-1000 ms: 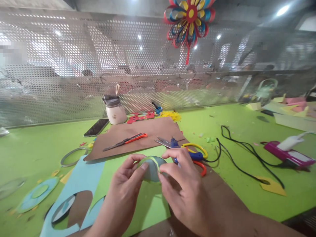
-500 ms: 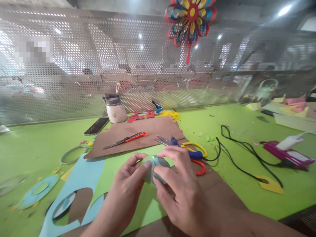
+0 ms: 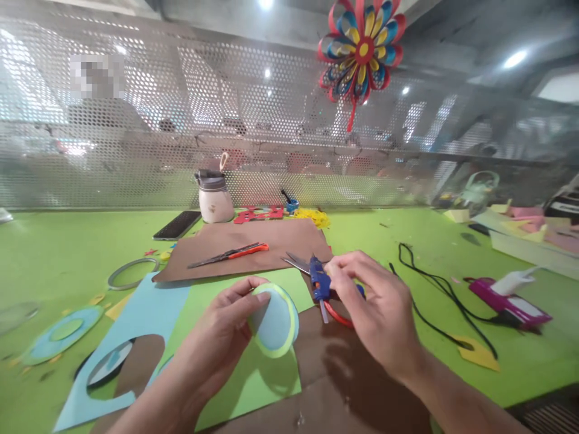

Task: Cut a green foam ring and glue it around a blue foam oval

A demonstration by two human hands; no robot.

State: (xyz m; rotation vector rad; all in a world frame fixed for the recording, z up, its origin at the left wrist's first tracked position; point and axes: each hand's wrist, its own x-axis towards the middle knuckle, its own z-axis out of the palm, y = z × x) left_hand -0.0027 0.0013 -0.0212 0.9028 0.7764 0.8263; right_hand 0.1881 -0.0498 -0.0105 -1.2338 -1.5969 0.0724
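My left hand (image 3: 230, 319) pinches a layered paper disc (image 3: 272, 319) at its upper left edge, thumb on top. The disc has a light blue face, a yellow-green rim and more blue paper behind. To the right, my right hand (image 3: 375, 301) is closed on a small blue glue gun (image 3: 319, 280), whose handle is mostly covered by the fingers. The gun's nozzle points up and away, and a clear glue stick (image 3: 324, 312) sticks out of its rear end. Scissors (image 3: 297, 263) with red and yellow handles lie just behind, partly covered by the gun and hand.
Brown paper (image 3: 294, 238) carries orange-handled scissors (image 3: 230, 255). Cut blue paper (image 3: 156, 307) and green paper (image 3: 217, 401) lie underneath my left arm. A black cord (image 3: 434, 277) runs near a purple power strip (image 3: 486, 304). A jar (image 3: 215, 199) and phone (image 3: 177, 225) stand near the mesh panel.
My right hand has left the disc, moved right and taken hold of the glue gun, which is now turned. My left hand alone holds the disc, its blue face now showing.
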